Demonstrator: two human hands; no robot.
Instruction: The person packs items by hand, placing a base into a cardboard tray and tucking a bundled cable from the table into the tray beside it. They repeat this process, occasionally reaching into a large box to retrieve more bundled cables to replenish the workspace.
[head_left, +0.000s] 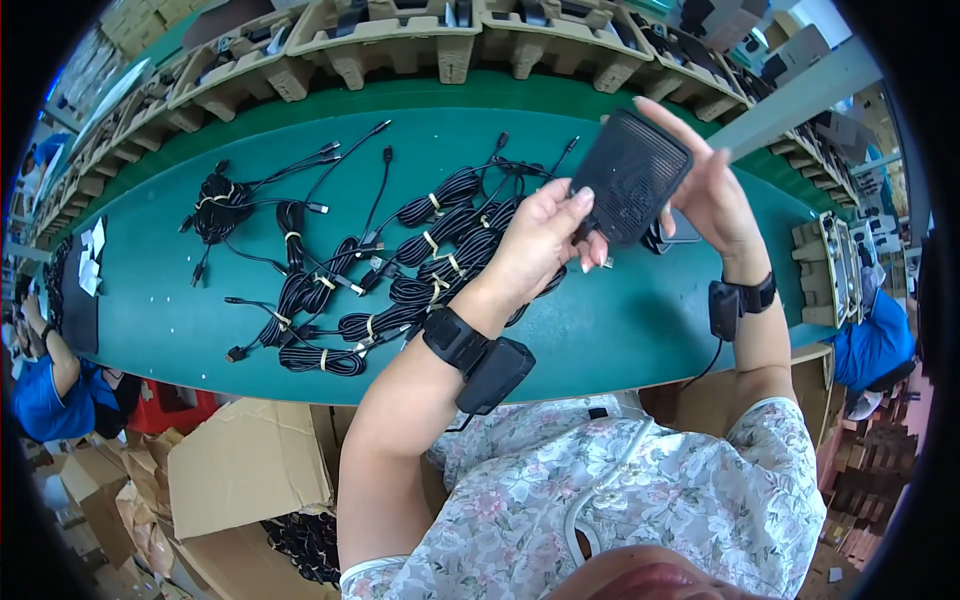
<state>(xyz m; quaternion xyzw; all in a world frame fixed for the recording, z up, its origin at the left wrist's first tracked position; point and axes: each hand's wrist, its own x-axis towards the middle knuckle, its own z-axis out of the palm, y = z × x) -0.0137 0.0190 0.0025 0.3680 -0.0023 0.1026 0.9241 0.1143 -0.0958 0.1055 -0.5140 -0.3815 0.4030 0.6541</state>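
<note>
Left grip (548,230) pinches the black vented device (632,178) near one edge, apparently to expose its face; right grip (722,205), spread, flanks it.

a pale floral short-sleeved top (620,480) is worn with boxy black wristbands (490,372).

Over the right half of the green worktop (150,345), the left hand (543,228) is gripping the lower-left corner of a flat black device (632,178), while the right hand (718,195) is spreading open along its right side, some fingers passing behind it. Black cables (432,245), many coiled and banded, are lying from the worktop's left part to its middle. Moulded cardboard trays (385,52) are lining its far edge; an open carton (250,460) is sitting below its near edge.
</note>
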